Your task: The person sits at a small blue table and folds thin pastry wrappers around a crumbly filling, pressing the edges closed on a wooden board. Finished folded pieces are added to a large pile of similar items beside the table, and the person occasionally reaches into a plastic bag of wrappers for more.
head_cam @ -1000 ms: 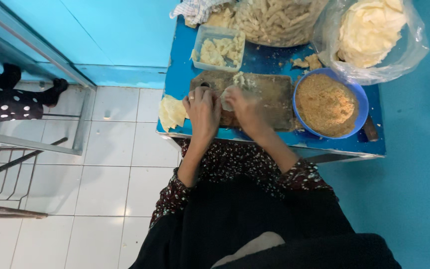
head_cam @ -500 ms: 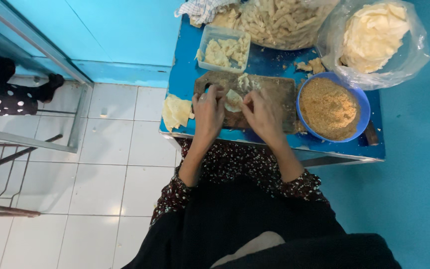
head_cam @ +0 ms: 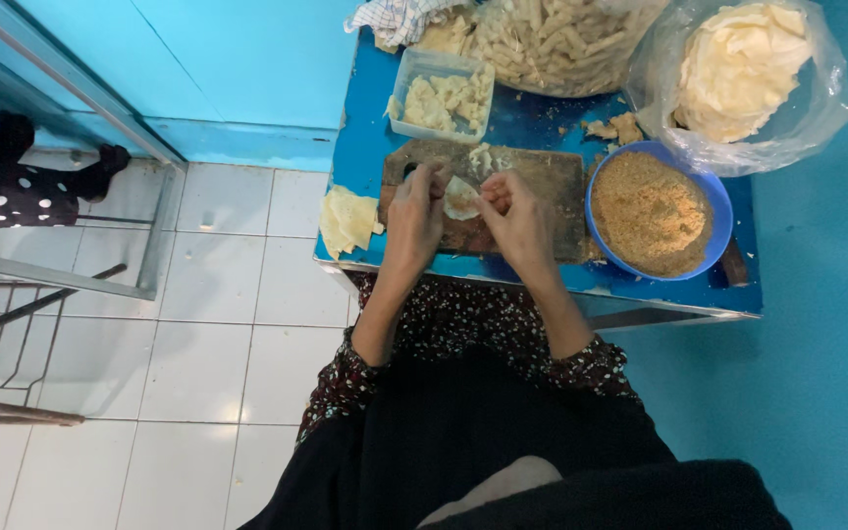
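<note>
Head view: I see my left hand (head_cam: pixel 414 218) and right hand (head_cam: pixel 517 221) pinching 1 pale wrapper (head_cam: pixel 460 196) with closed fingers over the board (head_cam: pixel 552 182), beside the crumb bowl (head_cam: pixel 652 211).

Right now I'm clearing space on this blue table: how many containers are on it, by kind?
Plastic bags: 2, one of rolls, one of wrappers
Clear tub: 1
Blue bowl: 1
Total: 4
</note>
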`<state>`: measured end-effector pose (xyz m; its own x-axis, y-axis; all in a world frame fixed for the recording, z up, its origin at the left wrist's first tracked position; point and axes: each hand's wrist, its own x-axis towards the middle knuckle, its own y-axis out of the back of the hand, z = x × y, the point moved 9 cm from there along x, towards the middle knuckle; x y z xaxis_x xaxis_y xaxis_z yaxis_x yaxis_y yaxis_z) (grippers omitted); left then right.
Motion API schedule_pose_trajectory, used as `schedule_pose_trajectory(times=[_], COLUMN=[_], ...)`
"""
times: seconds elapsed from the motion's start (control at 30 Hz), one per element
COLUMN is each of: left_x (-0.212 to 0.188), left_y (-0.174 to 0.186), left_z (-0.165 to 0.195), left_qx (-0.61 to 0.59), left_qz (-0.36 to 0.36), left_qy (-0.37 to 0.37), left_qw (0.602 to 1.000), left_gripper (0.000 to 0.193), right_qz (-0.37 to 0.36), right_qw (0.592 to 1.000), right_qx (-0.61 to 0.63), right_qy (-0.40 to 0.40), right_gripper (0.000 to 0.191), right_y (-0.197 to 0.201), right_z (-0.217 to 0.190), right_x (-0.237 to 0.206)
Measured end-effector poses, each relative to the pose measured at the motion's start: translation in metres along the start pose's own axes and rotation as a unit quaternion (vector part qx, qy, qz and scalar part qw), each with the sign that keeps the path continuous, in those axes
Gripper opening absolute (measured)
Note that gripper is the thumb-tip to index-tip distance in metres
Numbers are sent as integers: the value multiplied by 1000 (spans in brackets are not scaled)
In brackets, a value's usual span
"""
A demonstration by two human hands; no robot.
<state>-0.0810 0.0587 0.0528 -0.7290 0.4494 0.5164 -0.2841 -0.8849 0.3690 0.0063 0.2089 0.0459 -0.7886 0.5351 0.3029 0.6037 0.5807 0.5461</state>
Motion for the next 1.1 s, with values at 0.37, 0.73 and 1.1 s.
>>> schedule_pose_trajectory(times=[0.37,0.73,1.1], left_x=[8,6,-6], left_y=[-5,-19,-12], left_z=[4,4,12], left_qx=[-49,-37,78], left_qz=[-3,-10,25], left_qy=[8,-4,-54], left_qw=[999,999,995], left_gripper=[32,39,30], right_qz=[4,0,7], right_qw=[998,997,994], right_qx=[67,73,102], right_qy=[16,34,34], right_gripper=[20,18,15], right_y=[-2,-2,-4], right_z=[1,-3,-1], right_x=[1,0,-1])
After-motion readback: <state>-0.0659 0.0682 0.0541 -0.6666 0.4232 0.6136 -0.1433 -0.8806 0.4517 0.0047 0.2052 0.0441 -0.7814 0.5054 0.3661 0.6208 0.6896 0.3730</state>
